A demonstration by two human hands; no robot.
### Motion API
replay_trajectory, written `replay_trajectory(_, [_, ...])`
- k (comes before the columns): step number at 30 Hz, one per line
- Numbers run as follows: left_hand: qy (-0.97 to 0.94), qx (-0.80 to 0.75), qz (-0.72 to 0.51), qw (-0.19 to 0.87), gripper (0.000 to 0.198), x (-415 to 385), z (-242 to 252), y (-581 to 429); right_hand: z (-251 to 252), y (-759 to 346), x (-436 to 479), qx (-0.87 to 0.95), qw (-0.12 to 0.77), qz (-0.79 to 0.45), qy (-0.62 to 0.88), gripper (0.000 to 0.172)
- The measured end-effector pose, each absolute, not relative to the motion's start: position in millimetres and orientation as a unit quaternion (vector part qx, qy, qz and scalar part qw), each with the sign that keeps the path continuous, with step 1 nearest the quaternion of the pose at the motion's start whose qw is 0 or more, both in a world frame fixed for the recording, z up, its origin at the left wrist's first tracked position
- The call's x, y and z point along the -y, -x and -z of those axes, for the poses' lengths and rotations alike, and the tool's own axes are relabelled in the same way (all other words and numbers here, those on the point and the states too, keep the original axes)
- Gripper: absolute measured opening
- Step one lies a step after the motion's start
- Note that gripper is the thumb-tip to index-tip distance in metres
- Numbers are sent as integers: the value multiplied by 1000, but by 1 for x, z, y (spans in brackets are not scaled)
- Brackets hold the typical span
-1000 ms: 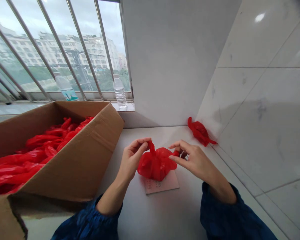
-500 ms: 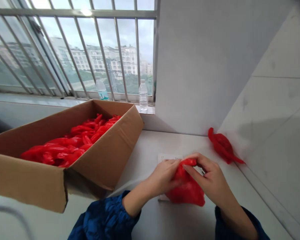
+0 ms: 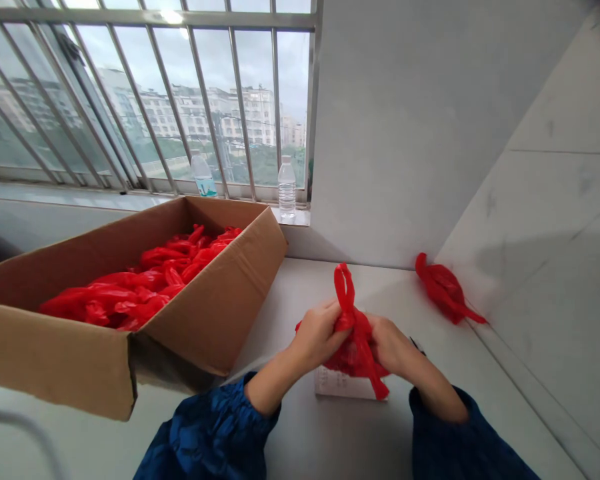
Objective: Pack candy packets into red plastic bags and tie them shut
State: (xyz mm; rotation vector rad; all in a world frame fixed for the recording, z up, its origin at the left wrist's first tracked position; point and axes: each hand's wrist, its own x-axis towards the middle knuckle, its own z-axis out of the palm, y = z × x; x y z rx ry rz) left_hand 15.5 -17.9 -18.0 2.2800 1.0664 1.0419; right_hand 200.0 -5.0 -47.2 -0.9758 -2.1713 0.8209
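Between my hands is a red plastic bag (image 3: 353, 347), bunched up, with one handle loop standing up at its top and another strip hanging down its front. My left hand (image 3: 320, 337) is closed on the bag's left side, the thumb across the gathered part. My right hand (image 3: 391, 343) grips the right side, its fingertips hidden behind the plastic. Beneath the bag lies a flat white box or pad (image 3: 350, 385), mostly covered. A small dark object (image 3: 417, 345) shows just beyond my right wrist, too little of it to name.
An open cardboard box (image 3: 215, 313) stands at left, holding several red plastic bags (image 3: 130, 290). Another red bag (image 3: 443, 290) lies at the right by the wall. Two plastic bottles, one clear (image 3: 287, 190) and one labelled (image 3: 203, 177), stand on the sill by the barred window.
The bag has been turned and gathered, so its handle loop now stands upright. My right hand has moved down from the bag's top to its right side. More of the white item's front edge shows.
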Motion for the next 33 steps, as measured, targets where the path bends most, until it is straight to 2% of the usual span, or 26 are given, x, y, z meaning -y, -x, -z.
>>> replay_trajectory(2, [-828,-373,-354,226,16,11,19,-8,55,-202,-7,818,306,-301,383,24])
replay_trajectory(7, [-847,-352,-285,280,59,-1,20,7,68,-213,-19,805,324,-266,421,58])
replay_trajectory(9, [-848,-356,-284,273,56,-5,25,6,70,-216,-15,805,352,-261,400,60])
replay_trajectory(10, [-849,-362,-288,256,47,-7,29,5,71,-217,-13,807,364,-265,382,54])
replay_trajectory(12, [-849,-384,-294,211,31,-10,39,1,74,-219,-7,805,375,-271,371,31])
replay_trajectory(13, [-848,-396,-297,190,30,-11,46,0,77,-219,-5,801,376,-270,379,31])
replay_trajectory(15, [-843,-416,-301,161,32,-12,60,0,86,-220,-1,788,378,-258,413,49])
replay_trajectory(16, [-841,-425,-300,147,31,-12,66,1,91,-219,0,780,381,-251,428,53])
replay_trajectory(19, [-841,-453,-277,106,35,-10,82,6,106,-217,3,788,393,-215,423,40])
replay_trajectory(20, [-843,-459,-263,99,39,-10,86,8,110,-216,4,800,390,-192,412,42])
replay_trajectory(22, [-849,-460,-238,102,46,-9,90,11,116,-214,4,828,377,-140,391,70])
replay_trajectory(23, [-853,-456,-231,105,49,-9,91,12,119,-214,4,836,372,-118,386,79])
replay_trajectory(24, [-858,-450,-227,104,52,-9,92,13,120,-213,3,839,371,-104,384,80])
replay_trajectory(27, [-866,-436,-230,88,57,-11,95,16,122,-212,1,833,397,-107,371,52])
replay_trajectory(29, [-867,-435,-233,71,51,-13,98,18,121,-213,-1,823,423,-125,359,35])
replay_trajectory(33, [-877,-437,-198,37,47,-16,106,25,122,-221,-2,807,436,-158,364,33])
